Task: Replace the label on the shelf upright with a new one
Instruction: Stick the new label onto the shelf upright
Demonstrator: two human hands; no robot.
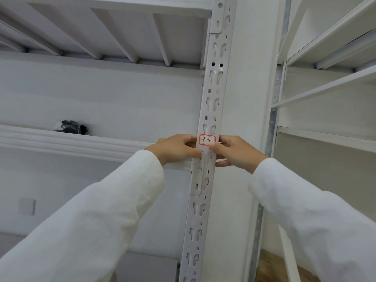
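A white perforated shelf upright [213, 82] runs up the middle of the head view. On it at hand height sits a small white label [207, 140] with a red border and handwritten "3-2". My left hand [175, 148] is at the label's left edge, fingers curled against the upright and touching the label. My right hand [234, 151] is at the right edge, its thumb pressed just below the label's lower right corner. Whether the label is stuck flat or only held in place, I cannot tell. Both arms wear white sleeves.
A white shelf [71, 141] extends left from the upright, with a dark bundled object [71, 126] lying on it. Another shelf deck [122, 33] is overhead. A second white rack [325, 78] stands to the right. Wooden floor [268, 267] shows below.
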